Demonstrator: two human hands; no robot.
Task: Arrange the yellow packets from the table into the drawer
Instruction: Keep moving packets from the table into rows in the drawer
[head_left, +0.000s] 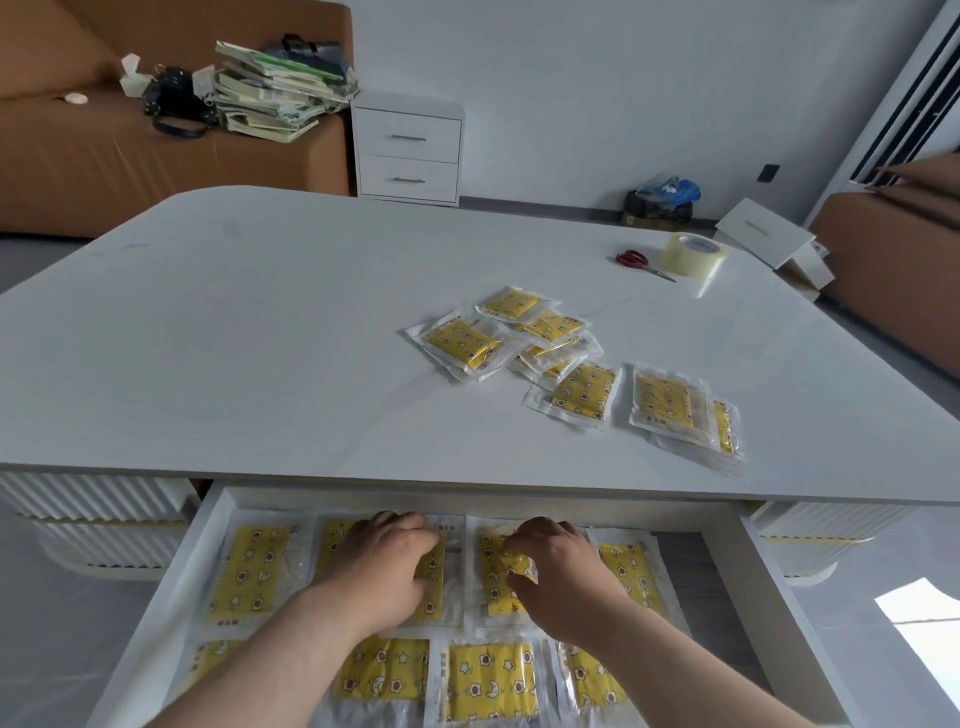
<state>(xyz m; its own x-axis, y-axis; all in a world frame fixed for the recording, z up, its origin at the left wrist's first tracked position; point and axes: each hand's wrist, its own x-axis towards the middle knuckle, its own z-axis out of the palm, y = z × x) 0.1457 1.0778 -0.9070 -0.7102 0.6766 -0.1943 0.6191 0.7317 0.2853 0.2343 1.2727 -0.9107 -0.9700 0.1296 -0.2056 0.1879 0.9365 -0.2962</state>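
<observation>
We see both hands down in the open drawer (176, 582) under the counter (260, 338). The left hand (387, 561) rests on top of a back-row packet (435, 597); we cannot tell whether its fingers grip it. The right hand (563, 569) pinches the neighbouring packet (491, 582) between thumb and fingertips. Other yellow packets (254, 566) lie flat in 2 rows on the drawer floor. A loose pile (519, 338) of more packets sits on the counter, with scissors (641, 262) and a tape roll (693, 252) farther back.
</observation>
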